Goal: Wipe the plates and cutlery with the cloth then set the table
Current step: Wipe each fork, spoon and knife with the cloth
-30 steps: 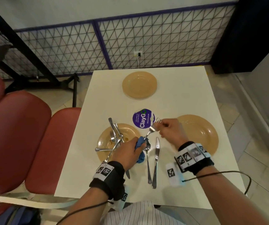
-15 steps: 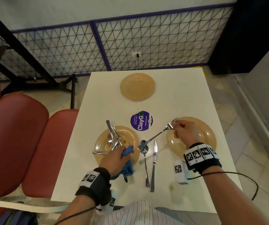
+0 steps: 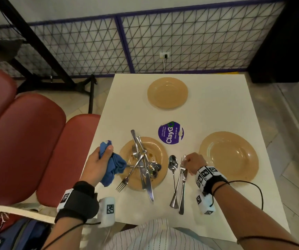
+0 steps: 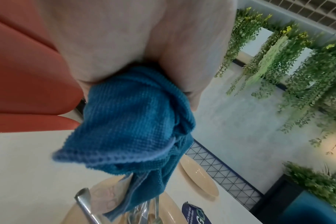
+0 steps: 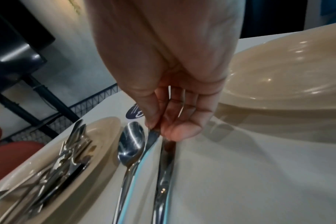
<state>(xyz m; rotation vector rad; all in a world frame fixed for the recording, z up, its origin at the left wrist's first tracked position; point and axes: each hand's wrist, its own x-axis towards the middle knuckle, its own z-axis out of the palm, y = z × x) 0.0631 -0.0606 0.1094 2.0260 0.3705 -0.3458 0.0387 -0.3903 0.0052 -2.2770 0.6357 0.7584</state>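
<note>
1. The right hand (image 3: 193,162) pinches the tine end of a fork (image 3: 180,175), fingers (image 5: 179,130) curled, setting it beside the spoon (image 3: 173,168) and knife (image 3: 182,192), apparently grouping wiped pieces.
2. The fork's long axis runs near to far, tines far.
3. The left hand (image 3: 98,163) clenches the blue cloth (image 3: 113,166) at the bench (image 3: 217,112) left edge, presumably ready for the cutlery on the left plate (image 3: 160,159).

Cloth (image 4: 132,121): blue, waffle-textured woven fabric, matt. Cutlery pile (image 3: 141,165): polished metal, mirror-bright. Spoon (image 5: 131,142): same shiny metal. Plates (image 3: 229,156): tan, smooth, glossy. Table (image 3: 217,109): white, smooth, matt. Seats (image 3: 24,141): red, smooth.
</note>
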